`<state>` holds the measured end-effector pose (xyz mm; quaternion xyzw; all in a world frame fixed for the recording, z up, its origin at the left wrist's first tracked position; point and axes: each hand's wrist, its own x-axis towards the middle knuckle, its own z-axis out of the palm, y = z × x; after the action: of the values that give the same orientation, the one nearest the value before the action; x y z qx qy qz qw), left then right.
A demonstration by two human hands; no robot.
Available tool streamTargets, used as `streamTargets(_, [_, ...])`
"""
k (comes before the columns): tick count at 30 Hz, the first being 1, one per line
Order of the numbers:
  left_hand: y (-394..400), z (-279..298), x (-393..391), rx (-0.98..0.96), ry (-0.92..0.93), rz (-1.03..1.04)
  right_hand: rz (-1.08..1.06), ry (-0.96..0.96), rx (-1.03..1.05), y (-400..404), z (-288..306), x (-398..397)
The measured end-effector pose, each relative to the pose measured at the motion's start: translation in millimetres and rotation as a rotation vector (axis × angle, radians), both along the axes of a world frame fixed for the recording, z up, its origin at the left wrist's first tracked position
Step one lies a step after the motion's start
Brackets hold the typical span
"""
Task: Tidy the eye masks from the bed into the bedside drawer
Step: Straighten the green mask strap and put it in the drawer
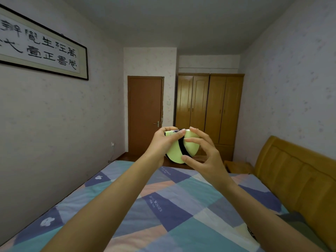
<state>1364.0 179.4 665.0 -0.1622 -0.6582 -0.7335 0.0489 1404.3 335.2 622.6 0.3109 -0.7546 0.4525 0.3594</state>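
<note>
Meanwhile, above the patchwork-quilted bed (pixel 163 206), the left hand (pixel 163 142) and right hand (pixel 203 151) together gripped a folded pale-green fabric eye mask (pixel 174 153) with a black strap.

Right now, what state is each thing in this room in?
Eye mask: folded, held up off the bed, black strap across it.
Left hand: grips the mask's upper left edge.
Right hand: fingers curled on the mask's right side.
Door: closed.
Wardrobe: all doors closed.
Bed: covered with a patchwork sheet.
Nightstand: only its top shows; drawer not visible.
</note>
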Motion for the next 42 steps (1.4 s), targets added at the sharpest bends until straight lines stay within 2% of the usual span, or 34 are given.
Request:
streamTargets(4, [9.6,6.2,30.7,-0.036,0.022,-0.028,0.137,-0.089,-0.062,6.8,8.4,25.0])
streamTargets(10, [1.8,13.7,85.4,-0.15,0.058,0.043,0.215,-0.003,0.001,9.1,17.4,60.5])
streamTargets(14, [-20.4,11.5,128.4,-0.214,0.129,0.157,0.283,-0.007,-0.033,-6.2,16.2,80.1])
streamTargets(16, [-44.8,5.9,148.2,-0.367,0.239,0.282,0.321,-0.022,-0.053,-23.7,17.6,87.5])
streamTargets(19, [-92.4,4.2,187.2,-0.815,0.405,0.506,0.403,-0.033,-0.054,-60.0,22.5,95.3])
streamTargets(24, [-197.0,10.0,246.9,-0.996,0.315,0.776,0.508,-0.001,-0.075,-144.2,31.2,108.7])
streamTargets(30, [-327.3,20.4,318.0,-1.273,0.122,1.062,0.709,-0.082,-0.07,-279.7,34.6,142.7])
streamTargets(37, [-483.9,34.7,409.3,-1.469,-0.053,1.258,0.951,-0.083,-0.097,-477.8,40.7,204.2])
streamTargets(42, [-575.5,48.4,460.8,-1.614,-0.151,1.319,1.063,-0.13,-0.124,-600.5,43.9,245.4])
